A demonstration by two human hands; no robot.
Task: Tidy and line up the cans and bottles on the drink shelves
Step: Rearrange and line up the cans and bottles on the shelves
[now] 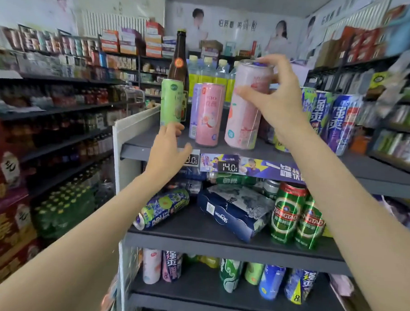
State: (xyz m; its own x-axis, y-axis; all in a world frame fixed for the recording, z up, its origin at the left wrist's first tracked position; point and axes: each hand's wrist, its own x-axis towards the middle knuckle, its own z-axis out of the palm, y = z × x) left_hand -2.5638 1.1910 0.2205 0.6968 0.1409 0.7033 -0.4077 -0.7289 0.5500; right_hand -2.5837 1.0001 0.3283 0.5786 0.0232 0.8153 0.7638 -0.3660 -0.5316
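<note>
Top shelf front half-open; middle shelf clogged.

Bare strip of top shelf (139, 140) at front left, beside green can (171, 102); narrow gap between pink can (209, 114) and tilted pale pink can (244, 110). Brown bottle (180, 60) and water bottles (209, 68) block the back, purple cans (341, 123) wall the right. Below, toppled can (161, 208) and slanted blue carton (232, 215) block entry; green beer cans (297, 218) crowd the right; open patch of middle shelf (187, 222) between can and carton.
</note>
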